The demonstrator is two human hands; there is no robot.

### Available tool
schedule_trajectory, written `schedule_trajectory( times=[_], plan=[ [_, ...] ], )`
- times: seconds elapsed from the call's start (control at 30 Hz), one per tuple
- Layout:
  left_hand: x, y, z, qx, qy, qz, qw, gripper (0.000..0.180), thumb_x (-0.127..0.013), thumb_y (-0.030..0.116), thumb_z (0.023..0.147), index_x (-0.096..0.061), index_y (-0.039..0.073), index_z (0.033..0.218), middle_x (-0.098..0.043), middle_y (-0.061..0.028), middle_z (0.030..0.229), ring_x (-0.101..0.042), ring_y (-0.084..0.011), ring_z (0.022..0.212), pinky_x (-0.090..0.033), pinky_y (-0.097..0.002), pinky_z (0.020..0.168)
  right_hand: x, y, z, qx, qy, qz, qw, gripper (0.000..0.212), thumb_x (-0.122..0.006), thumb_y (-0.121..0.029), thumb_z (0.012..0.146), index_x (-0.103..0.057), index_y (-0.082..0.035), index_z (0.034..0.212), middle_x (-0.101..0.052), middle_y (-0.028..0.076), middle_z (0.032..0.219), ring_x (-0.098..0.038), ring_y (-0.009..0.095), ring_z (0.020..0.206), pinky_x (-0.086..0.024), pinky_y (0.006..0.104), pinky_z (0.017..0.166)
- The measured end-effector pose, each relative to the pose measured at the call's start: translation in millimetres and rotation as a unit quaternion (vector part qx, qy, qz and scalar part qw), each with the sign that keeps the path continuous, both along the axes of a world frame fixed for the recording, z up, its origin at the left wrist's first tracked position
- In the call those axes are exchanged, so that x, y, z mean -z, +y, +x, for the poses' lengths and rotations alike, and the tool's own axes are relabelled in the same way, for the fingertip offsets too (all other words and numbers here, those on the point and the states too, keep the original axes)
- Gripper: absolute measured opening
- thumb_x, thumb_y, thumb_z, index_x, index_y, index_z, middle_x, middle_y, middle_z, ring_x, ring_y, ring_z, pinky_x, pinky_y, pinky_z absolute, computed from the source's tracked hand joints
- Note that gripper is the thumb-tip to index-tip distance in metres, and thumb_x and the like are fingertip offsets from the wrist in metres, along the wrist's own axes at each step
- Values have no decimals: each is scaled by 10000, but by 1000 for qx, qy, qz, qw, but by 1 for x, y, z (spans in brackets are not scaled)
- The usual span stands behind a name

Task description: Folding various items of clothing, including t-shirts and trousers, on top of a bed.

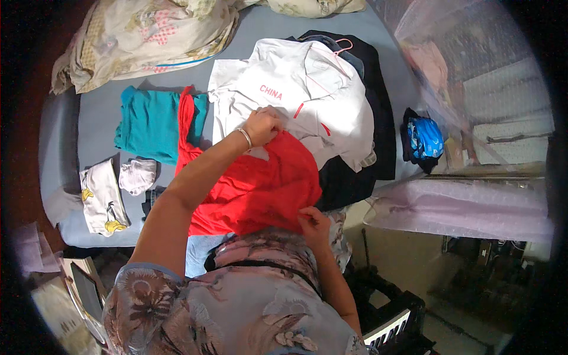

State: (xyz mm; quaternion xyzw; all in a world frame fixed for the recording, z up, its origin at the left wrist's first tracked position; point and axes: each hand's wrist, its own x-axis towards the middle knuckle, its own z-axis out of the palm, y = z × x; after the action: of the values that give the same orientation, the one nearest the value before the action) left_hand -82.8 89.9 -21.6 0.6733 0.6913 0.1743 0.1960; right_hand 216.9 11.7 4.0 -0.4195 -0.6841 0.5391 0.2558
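A red garment lies spread at the bed's near edge, against my body. One narrow strip of it reaches up over a folded teal garment on the left. My left hand, with a bracelet at the wrist, is closed on its far edge, where it meets a white zip-collar shirt. At the near right edge, my right hand has its fingers bent and pinched on the red cloth. The white shirt lies partly on dark clothing, with a pink hanger at its collar.
A folded white printed garment and a small pale folded cloth lie at left. A patterned quilt is bunched at the far side. On the right are a blue bundle and sheer netting along the grey bed.
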Motion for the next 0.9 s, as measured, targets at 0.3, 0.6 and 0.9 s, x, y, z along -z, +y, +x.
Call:
schedule_trajectory(
  times=[0.3, 0.6, 0.9],
  plan=[
    [2, 45, -12, -25, -341, -35, 939, 171, -559, 188, 760, -636, 53, 832, -607, -109, 814, -584, -222, 755, -467, -303, 675, -4, -2, -1, 14, 29, -68, 997, 123, -591, 40, 720, -587, 5, 839, -573, 14, 785, -520, 74, 736, -413, 200, 667],
    [10, -51, 40, -320, -367, 69, 871, 422, -636, 142, 715, -464, -1, 1072, -567, -145, 862, -575, -245, 766, -469, -328, 671, 6, 17, 6, -51, -8, -11, 999, 206, -616, -34, 726, -580, -38, 929, -566, 58, 914, -538, 121, 793, -441, 237, 667],
    [3, -123, 73, -154, 16, 119, 981, 423, -653, 247, 691, -516, 43, 1035, -581, -147, 906, -581, -287, 791, -453, -399, 620, 63, 93, -28, 85, -160, 213, 960, 209, -612, -67, 737, -559, 9, 924, -564, 83, 886, -533, 131, 762, -436, 258, 660]
  ],
)
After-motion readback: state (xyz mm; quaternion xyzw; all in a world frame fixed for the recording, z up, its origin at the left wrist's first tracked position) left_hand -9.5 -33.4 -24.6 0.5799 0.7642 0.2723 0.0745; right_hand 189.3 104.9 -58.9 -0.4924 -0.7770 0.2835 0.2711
